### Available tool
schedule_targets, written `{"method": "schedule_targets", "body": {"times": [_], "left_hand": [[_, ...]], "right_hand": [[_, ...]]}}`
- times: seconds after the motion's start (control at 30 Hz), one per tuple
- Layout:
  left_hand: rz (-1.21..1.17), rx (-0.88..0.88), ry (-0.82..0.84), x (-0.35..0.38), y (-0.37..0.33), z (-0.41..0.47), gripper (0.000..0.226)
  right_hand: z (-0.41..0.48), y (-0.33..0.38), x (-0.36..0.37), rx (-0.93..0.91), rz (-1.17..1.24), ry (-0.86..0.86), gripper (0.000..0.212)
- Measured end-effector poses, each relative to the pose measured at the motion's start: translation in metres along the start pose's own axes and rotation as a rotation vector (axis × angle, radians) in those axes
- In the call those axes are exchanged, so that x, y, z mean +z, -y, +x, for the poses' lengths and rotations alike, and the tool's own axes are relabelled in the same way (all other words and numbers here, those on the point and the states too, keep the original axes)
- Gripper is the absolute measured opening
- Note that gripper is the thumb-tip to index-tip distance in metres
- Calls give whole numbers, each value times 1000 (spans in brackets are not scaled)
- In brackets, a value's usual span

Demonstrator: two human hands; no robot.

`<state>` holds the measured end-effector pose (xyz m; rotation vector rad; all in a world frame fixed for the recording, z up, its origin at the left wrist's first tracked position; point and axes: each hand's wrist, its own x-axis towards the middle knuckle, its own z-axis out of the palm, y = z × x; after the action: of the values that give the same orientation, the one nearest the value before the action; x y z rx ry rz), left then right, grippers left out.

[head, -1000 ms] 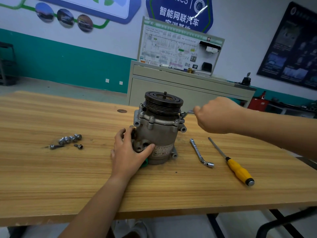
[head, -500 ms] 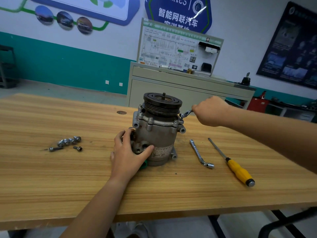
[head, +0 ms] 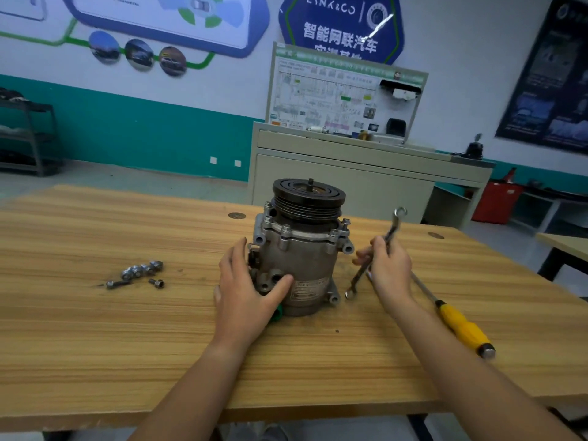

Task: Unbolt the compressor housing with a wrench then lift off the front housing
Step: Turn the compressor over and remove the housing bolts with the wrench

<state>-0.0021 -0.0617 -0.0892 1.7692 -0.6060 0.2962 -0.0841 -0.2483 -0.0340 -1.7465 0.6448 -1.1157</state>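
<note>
The grey compressor (head: 302,259) stands upright on the wooden table (head: 95,329), its black pulley (head: 308,194) on top. Bolt heads (head: 333,233) show around the flange of the front housing (head: 296,232). My left hand (head: 245,291) holds the compressor's lower left side, thumb across its front. My right hand (head: 389,268) grips a slim combination wrench (head: 396,222) by its middle, just right of the compressor and apart from it. The wrench is tilted, ring end up, and its lower end (head: 350,293) is near the tabletop.
Several loose bolts (head: 140,271) lie on the table to the left. A screwdriver with a yellow handle (head: 461,329) lies to the right, partly behind my right forearm. A grey cabinet (head: 350,186) with a display board stands behind the table.
My right hand has taken the wrench off the bolt at the housing's right rear and drawn it down and toward me beside the compressor. The left hand has stayed put.
</note>
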Motion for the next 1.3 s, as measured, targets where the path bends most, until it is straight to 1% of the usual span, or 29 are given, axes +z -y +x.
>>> {"method": "schedule_targets", "body": {"times": [0.03,0.1,0.17,0.2,0.27,0.37,0.43,0.5,0.57,0.6,0.7,0.77,0.87,0.93,1.0,1.1,1.17,1.23,1.3], "left_hand": [[-41,31,-39,-4,-4,-4,90],[-117,126,-117,-12,-12,-10,76],[-138,267,-177,-18,-19,-12,65],[-105,363,-182,-20,-23,-10,60],[19,547,-142,-22,-37,-1,51],[184,707,-11,-24,-76,24,46],[315,763,130,-21,-106,44,38],[518,771,328,-13,-130,65,33],[757,801,494,-1,-148,80,34],[833,817,560,4,-154,86,36],[921,796,697,18,-163,97,38],[1019,791,738,23,-165,101,34],[1149,845,742,29,-164,100,25],[1145,884,734,32,-163,101,23],[996,892,679,30,-168,107,25],[608,878,511,8,-188,119,25],[415,867,414,-20,-197,121,22],[401,840,332,-54,-184,120,20],[502,722,282,-86,-151,114,20]], "right_hand": [[-6,-4,3,30,47,8,24],[-16,-9,7,46,112,3,24],[-21,-12,9,-7,122,-9,23],[-23,-14,10,-48,106,-11,23],[-29,-21,14,-114,72,-4,22],[-33,-33,18,-144,36,10,23],[-32,-38,18,-123,33,31,22],[-31,-41,16,-76,50,38,21],[-29,-43,13,-20,80,16,21],[-28,-44,12,-2,93,8,21],[-28,-45,12,17,104,5,19],[-28,-45,12,16,100,8,18],[-28,-42,11,17,107,17,19],[-28,-43,11,26,114,19,19],[-27,-43,11,40,127,18,19],[-26,-44,11,52,131,16,19],[-26,-45,11,60,121,21,18],[-26,-45,11,71,116,27,17],[-26,-45,11,76,98,31,16]]}}
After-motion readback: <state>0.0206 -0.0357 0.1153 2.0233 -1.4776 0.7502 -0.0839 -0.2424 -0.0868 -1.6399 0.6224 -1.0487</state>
